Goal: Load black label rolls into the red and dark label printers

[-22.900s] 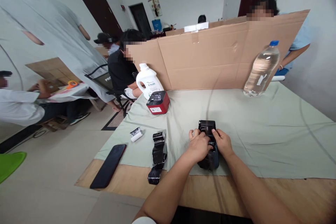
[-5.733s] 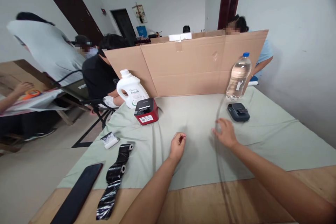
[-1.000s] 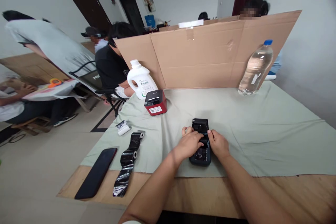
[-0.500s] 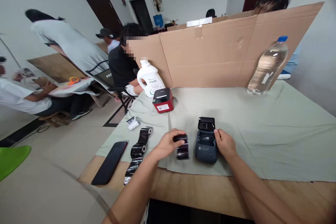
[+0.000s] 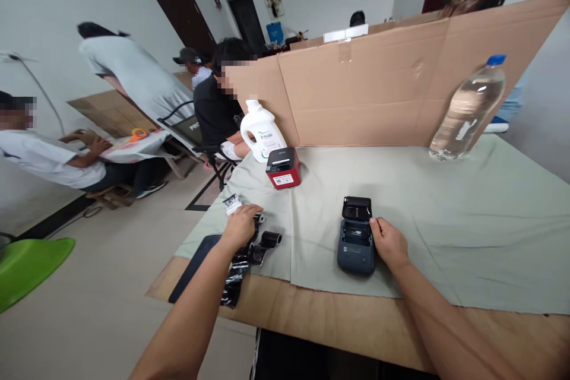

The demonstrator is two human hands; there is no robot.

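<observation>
A tabletop [image 5: 312,314] draped in pale green cloth [image 5: 445,219] is being shared by a cardboard screen [image 5: 378,95], a water bottle [image 5: 467,110] and a red printer [image 5: 284,168]. A dark label printer [image 5: 355,237], lid raised, is being steadied near the front edge by the right hand [image 5: 389,242], fingers curled on its side. Black ribbon rolls [image 5: 249,252], well left of it, are being pressed under the left hand [image 5: 240,225], fingers loosely closed over them

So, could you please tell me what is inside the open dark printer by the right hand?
The dark printer has its lid flipped up, and the bay shows only dark plastic, no roll. The right hand rests against its side, hiding that edge. The left hand rests on black ribbon spools.
</observation>
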